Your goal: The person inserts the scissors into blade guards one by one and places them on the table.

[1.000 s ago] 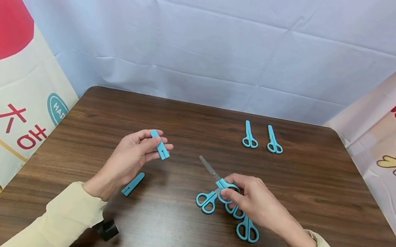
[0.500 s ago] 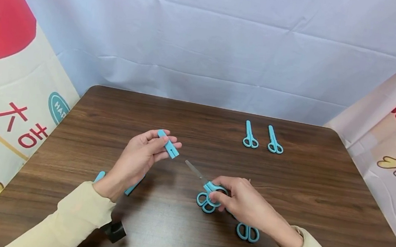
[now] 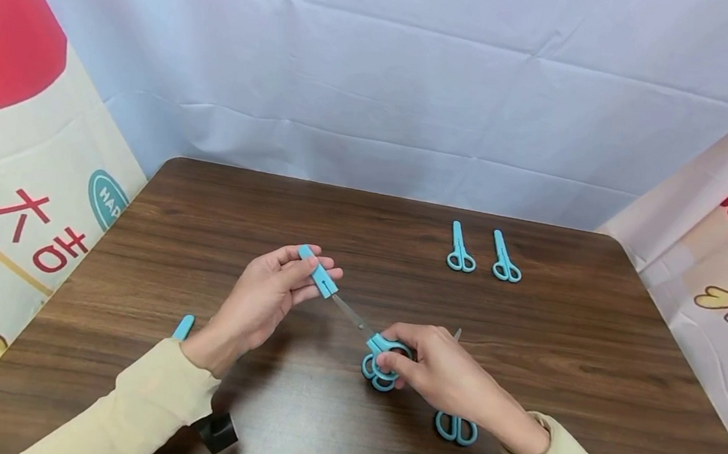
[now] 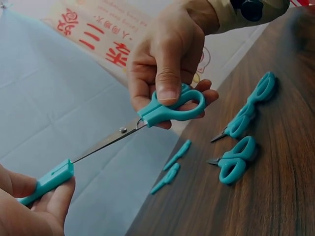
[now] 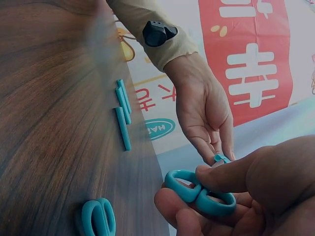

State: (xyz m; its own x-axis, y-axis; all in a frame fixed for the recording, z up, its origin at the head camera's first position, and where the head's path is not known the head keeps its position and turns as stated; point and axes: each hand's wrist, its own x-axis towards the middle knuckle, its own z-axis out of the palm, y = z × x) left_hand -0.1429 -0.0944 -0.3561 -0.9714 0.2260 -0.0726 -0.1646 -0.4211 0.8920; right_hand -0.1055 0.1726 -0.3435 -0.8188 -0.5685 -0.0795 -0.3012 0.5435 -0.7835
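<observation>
In the head view my left hand pinches a light blue scissor cover between thumb and fingers, its slotted mouth facing down and right. My right hand grips a pair of scissors by the blue handles, its bare blades pointing up and left. The blade tip meets the mouth of the cover, with most of the blade length still showing in the left wrist view. Both things are held above the table. Right thumb and fingers lie on the two handle loops in the right wrist view.
Uncovered scissors lie under my right hand, with another pair's handles nearer me. Two covered pairs, left and right, rest at the back right. Several loose covers lie by my left forearm. The brown table meets cloth behind.
My left hand has moved right with the cover, while my right hand has brought the scissors left and slightly down. The blade tip, apart from the cover before, is now at its mouth.
</observation>
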